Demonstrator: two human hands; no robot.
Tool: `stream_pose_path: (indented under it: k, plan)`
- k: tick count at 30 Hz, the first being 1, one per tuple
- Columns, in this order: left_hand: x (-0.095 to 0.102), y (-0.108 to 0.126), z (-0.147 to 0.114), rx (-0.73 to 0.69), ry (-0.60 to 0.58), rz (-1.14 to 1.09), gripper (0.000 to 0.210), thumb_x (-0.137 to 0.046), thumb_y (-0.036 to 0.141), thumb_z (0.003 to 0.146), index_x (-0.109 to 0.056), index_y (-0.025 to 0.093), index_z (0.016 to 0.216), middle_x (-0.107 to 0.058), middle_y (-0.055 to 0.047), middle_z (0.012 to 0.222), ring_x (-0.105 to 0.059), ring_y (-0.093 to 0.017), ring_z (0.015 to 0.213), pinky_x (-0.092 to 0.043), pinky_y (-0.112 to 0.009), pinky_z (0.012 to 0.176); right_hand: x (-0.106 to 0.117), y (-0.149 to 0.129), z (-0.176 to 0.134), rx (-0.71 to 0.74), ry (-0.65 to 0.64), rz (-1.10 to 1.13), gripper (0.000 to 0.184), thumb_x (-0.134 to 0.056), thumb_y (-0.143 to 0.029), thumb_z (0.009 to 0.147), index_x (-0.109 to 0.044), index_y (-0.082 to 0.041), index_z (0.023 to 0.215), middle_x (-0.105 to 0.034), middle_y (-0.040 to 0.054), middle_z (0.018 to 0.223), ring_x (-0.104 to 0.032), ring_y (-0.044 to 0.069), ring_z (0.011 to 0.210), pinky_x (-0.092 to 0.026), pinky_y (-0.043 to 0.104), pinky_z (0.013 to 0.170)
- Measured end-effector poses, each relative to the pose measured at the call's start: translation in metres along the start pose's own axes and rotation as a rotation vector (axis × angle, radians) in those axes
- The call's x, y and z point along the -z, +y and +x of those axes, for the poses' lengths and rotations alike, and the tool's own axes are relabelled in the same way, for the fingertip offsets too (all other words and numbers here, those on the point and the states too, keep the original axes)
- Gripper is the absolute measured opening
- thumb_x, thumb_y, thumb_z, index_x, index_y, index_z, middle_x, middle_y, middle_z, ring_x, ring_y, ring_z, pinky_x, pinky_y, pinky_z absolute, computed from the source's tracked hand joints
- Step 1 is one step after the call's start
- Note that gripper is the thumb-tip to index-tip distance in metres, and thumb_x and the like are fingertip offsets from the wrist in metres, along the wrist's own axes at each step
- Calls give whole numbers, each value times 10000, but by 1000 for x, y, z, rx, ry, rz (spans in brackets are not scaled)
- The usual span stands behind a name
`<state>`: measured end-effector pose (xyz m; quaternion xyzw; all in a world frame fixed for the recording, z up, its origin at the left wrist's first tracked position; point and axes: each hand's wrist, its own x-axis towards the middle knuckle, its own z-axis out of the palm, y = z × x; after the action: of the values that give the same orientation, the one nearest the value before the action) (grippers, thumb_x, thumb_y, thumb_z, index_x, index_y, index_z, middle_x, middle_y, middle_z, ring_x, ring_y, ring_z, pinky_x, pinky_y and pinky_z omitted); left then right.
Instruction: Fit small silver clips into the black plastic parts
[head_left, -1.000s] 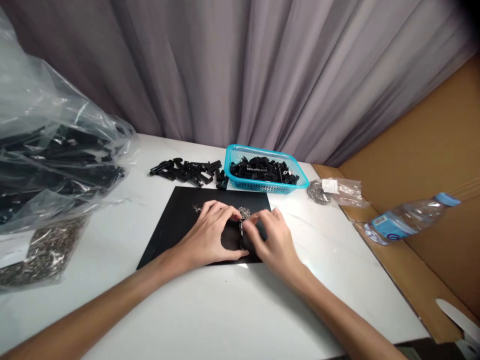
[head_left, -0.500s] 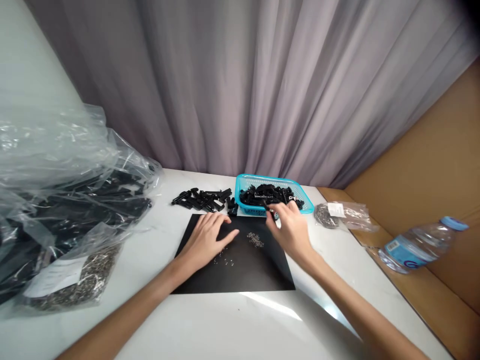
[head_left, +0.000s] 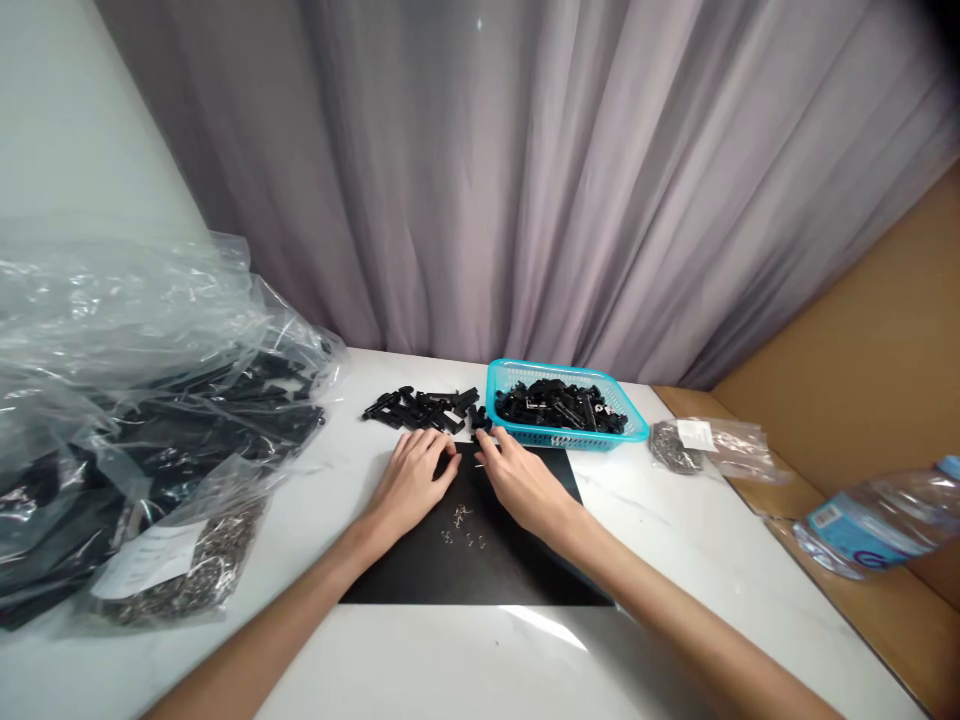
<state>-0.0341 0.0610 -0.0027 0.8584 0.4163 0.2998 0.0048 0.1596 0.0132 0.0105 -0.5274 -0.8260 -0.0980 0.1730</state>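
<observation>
My left hand (head_left: 412, 482) rests on the left part of a black mat (head_left: 525, 575), fingers bent and thumb apart from them, nothing visible in it. Opposite it, my right hand (head_left: 527, 488) is over the mat's far right part with fingers and thumb drawn together. Its fingertips are at a small black plastic part (head_left: 479, 420) by the mat's far edge; whatever lies between them is hidden. Small shiny metal pieces (head_left: 460, 516) are scattered on the mat between the hands. A pile of black plastic parts (head_left: 420, 408) lies beyond my left hand.
A blue basket (head_left: 637, 428) full of black parts stands behind my right hand. To its right lie a bag of metal pieces (head_left: 677, 450) and a tilted water bottle (head_left: 870, 530). Large clear bags (head_left: 150, 350) and a labelled bag of metal pieces (head_left: 187, 580) fill the left.
My right hand has moved left from the basket's front edge, where it held a black part, toward my left hand. My left thumb has drawn closer to its fingers. The view has shifted slightly.
</observation>
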Motion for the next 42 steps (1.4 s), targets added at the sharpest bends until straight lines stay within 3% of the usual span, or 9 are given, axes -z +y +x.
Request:
stream_pose_path:
  k: [6,12,16,24,33,42]
  plan:
    - [-2,0,0,-16,-6,-5,101,-505,243,983,-567,225,905,-663,-52,941,-607,-271,946,-442,-449,929,-23,-5,26,-54,-87,-126,548,-431,-147,1052,-344,-39,1583,-566,294,1411,-682,332,1149,-630,420,901]
    - [-5,-1,0,-21,-6,-7,109,-510,245,981,-585,231,902,-660,-58,944,-608,-280,959,-448,-456,941,-29,-4,31,-76,-114,-93,421,-395,-152,1075,-457,-61,1481,-609,278,1318,-670,316,1151,-618,409,905]
    - [-6,-1,0,-12,-8,0,100,-510,222,974,-580,230,903,-661,-67,952,-611,-290,970,-451,-466,943,-26,-7,25,-28,-114,-63,364,-422,-80,1039,-523,-111,1388,-622,218,1278,-681,286,1081,-624,382,859]
    - [-5,-1,-2,38,6,15,175,-499,112,892,-567,224,1008,-684,-86,1038,-628,-305,1030,-453,-484,993,-23,-18,6,32,-91,30,283,-415,-110,1060,-578,-167,1285,-609,161,1299,-695,249,1053,-612,329,801]
    - [-6,-5,-5,166,43,83,184,-403,121,937,-529,223,1025,-681,-104,1016,-636,-314,990,-465,-485,946,-15,-16,-8,-13,-114,116,243,-418,-125,1072,-613,-171,1210,-627,139,1246,-703,242,982,-589,325,715]
    - [-5,-6,-6,205,67,169,76,-523,218,913,-536,231,987,-614,-111,1020,-569,-348,1031,-450,-506,953,5,-5,-37,-75,-75,263,165,-527,-217,1069,-670,-205,1149,-664,94,1153,-717,229,965,-604,333,786]
